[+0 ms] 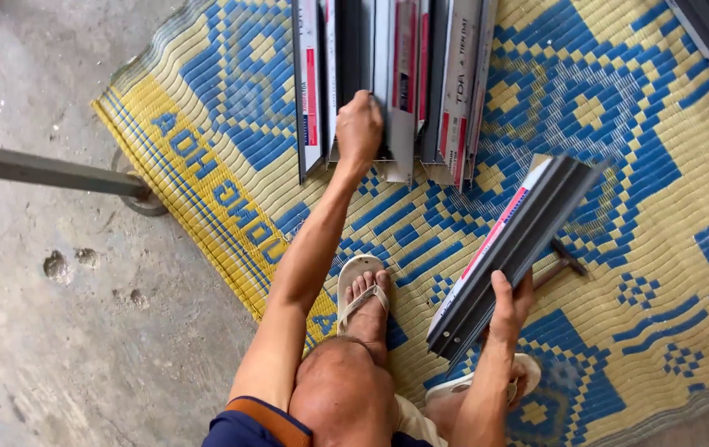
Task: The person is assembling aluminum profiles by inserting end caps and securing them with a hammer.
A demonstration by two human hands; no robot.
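The person squats on a woven mat (pixel 636 215) patterned in blue and yellow, which lies on a concrete floor (pixel 48 331). The left hand (pixel 359 128) reaches forward to a row of long grey metal bars (pixel 396 83) lying side by side on the mat, and its fingers curl down over the near end of one bar in the middle of the row, gripping it. The bars carry strips of white and red film (some partly peeled). The right hand (pixel 509 306) is closed around the lower end of another grey bar (pixel 516 248), holding it tilted up off the mat so that its far end points up and to the right. This bar also has a white and red strip along one edge. A small dark tool (pixel 566 261) lies on the mat just under the raised bar; I cannot tell what kind. Both feet wear pale sandals (pixel 360 290). At the left, a grey metal rod (pixel 40 170) crosses the floor.
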